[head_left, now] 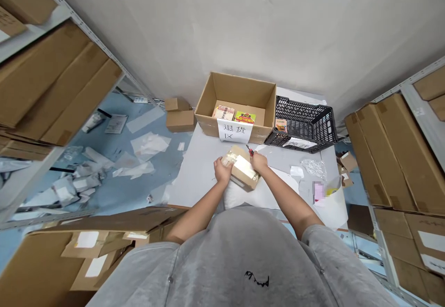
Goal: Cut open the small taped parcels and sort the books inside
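A small taped cardboard box [247,169] with a white label lies tilted on the table in front of me. My left hand [223,169] grips its left end, fingers curled over the tape. In my right hand [259,162] is a red and black utility knife [251,151], its tip pointing away from me. That hand is beside the box's right end; whether it touches the box I cannot tell. Behind the parcel stands a large open carton [205,112] with a handwritten paper sign, holding a few colourful packets.
A black plastic crate [325,133] with one packet stands right of the carton. Bubble wrap [314,169] and paper scraps lie on the table [194,172]. Box-filled shelves flank both sides, a big open carton [38,265] stands at left, and papers litter the blue floor.
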### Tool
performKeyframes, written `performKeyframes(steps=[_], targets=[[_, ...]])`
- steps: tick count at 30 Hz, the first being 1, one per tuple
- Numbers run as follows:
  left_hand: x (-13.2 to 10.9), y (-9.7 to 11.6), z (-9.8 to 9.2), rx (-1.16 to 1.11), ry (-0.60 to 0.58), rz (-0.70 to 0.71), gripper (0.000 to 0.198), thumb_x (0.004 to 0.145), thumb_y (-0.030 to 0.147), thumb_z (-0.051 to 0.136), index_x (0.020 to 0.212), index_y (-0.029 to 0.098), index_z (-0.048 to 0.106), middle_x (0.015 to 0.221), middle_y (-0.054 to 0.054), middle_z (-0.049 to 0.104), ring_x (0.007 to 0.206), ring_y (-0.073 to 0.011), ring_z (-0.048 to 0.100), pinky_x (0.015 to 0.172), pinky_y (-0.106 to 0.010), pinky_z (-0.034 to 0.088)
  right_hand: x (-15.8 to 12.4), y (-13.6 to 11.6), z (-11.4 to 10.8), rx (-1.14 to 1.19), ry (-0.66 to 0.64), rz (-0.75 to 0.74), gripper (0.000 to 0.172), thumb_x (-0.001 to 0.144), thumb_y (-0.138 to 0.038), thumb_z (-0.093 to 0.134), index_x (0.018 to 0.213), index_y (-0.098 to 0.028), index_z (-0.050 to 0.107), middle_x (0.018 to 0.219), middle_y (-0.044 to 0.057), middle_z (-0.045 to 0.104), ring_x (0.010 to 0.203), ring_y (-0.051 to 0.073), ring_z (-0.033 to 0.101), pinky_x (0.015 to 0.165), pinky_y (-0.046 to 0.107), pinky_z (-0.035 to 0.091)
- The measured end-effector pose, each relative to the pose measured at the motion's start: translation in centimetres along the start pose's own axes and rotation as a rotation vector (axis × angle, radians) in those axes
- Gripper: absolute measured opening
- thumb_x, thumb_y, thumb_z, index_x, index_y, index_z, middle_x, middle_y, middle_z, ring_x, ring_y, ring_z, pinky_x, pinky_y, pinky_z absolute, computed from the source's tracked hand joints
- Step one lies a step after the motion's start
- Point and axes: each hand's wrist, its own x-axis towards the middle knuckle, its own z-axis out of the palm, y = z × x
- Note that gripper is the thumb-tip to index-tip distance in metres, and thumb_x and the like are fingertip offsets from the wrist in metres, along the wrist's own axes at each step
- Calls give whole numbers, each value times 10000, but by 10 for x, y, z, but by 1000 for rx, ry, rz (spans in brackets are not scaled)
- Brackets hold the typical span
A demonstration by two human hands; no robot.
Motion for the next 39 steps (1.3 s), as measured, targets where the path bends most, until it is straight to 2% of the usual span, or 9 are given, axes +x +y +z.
performKeyframes(steps=[5, 8, 11, 15, 22, 27, 32, 34, 39], targets=[[22, 10, 7, 46, -16, 180, 800, 997, 363, 754, 1691, 145, 422, 1647, -218, 511, 1585, -328, 483, 1284, -408, 444, -36, 23, 38, 196, -96, 37, 315, 1118, -372, 580, 1326, -172, 706, 1273, 170, 808, 1174, 300, 780, 906, 322, 560], [28, 8, 2, 143, -115, 180, 783, 1077, 441, 629, 1730, 104, 359, 1633, -253, 545, 1514, -343, 567, 1220, -421, 493, -45, 31, 58, 389, -42, 63, 302, 1130, -353, 522, 1348, -225, 687, 1147, 78, 832, 1072, 241, 802, 891, 298, 579], [33, 0, -12, 284, -174, 78, 824, 1102, 598, 534, 1762, 152, 322, 1514, -237, 672, 1335, -361, 703, 1076, -446, 568, -33, 31, 62, 581, 85, 46, 343, 1143, -322, 423, 1404, -245, 633, 1106, 32, 828, 984, 204, 805, 914, 305, 597], [41, -8, -31, 387, -217, 72, 854, 1079, 670, 534, 1766, 204, 338, 1440, -200, 749, 1254, -366, 748, 981, -423, 581, 3, 17, 51, 668, 242, -117, 324, 1104, -323, 495, 1382, -241, 640, 1276, 79, 801, 1159, 237, 770, 1034, 350, 582], [53, -12, -43, 475, -303, 179, 905, 1047, 698, 581, 1776, 221, 335, 1353, -179, 800, 1218, -375, 766, 959, -411, 573, 18, 12, 59, 770, 190, -207, 454, 856, -392, 857, 1261, -288, 681, 1103, -2, 822, 1016, 233, 785, 969, 355, 593], [63, -9, -30, 447, -492, 386, 794, 1047, 633, 626, 1732, 276, 440, 1414, -113, 786, 1263, -325, 748, 995, -364, 562, -1, 45, 79, 746, 282, -135, 452, 746, -458, 895, 1098, -267, 686, 1064, 19, 800, 954, 252, 749, 894, 362, 594], [63, 23, 1, 545, -667, 548, 764, 1049, 632, 630, 1722, 312, 460, 1464, -87, 758, 1315, -310, 712, 1027, -340, 527, -27, 78, 99, 775, 278, 5, 412, 761, -512, 848, 1046, -256, 698, 916, -3, 763, 840, 242, 713, 770, 347, 597], [55, 33, 13, 623, -631, 545, 782, 1061, 636, 606, 1734, 271, 443, 1468, -136, 742, 1312, -337, 697, 1022, -360, 519, -34, 81, 101, 812, 257, 39, 418, 779, -511, 842, 1079, -252, 709, 907, -6, 763, 813, 230, 712, 727, 331, 597], [14, 23, 24, 682, -288, 514, 851, 1100, 633, 486, 1751, 96, 373, 1514, -276, 646, 1383, -412, 591, 1187, -481, 423, -39, 70, 88, 805, 183, 75, 419, 797, -420, 886, 1154, -268, 727, 1055, -7, 817, 922, 218, 766, 808, 313, 614]])
